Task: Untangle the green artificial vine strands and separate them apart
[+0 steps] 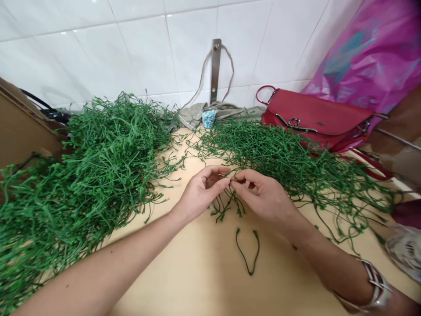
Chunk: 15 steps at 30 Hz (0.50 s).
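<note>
Over the table [194, 272], left hand [200, 192] and right hand [270, 197] pinch green cords [240, 212], but a sloppy grip could drop one.

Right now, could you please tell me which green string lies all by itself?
The V-shaped string, below the right hand in the picture; the others overlap in the left pile and right pile or bunch by that hand.

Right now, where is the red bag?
In the head view, the red bag is upper right, behind the right green pile, in front of the pink bag.
</note>
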{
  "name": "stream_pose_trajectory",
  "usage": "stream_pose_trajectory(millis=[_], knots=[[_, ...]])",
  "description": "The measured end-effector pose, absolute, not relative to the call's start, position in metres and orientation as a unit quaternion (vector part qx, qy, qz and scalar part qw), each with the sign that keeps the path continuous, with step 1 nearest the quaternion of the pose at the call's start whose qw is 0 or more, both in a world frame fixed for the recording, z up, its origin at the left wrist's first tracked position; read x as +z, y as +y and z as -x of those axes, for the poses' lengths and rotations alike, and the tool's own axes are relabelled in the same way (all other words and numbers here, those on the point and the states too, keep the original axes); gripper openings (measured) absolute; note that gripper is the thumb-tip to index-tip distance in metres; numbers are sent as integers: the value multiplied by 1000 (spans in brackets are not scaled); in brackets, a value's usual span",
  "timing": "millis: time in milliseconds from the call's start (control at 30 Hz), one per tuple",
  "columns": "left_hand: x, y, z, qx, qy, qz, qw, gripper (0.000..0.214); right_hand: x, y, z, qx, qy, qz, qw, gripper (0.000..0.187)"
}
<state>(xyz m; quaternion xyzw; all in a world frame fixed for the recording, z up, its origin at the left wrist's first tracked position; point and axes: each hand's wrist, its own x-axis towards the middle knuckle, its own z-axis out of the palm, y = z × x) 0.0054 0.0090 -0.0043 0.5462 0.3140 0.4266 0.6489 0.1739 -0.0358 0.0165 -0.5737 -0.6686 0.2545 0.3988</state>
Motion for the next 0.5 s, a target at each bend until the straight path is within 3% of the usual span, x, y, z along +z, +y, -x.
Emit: stream_pose_trajectory(millis=[167, 500], knots=[[-4, 14, 4, 359, 392, -686, 496, 23, 13, -31, -179, 294, -629, 593, 407, 23], [2, 9, 0, 351, 358, -659, 561, 20, 16, -33, -177, 385, -607, 563, 408, 31]])
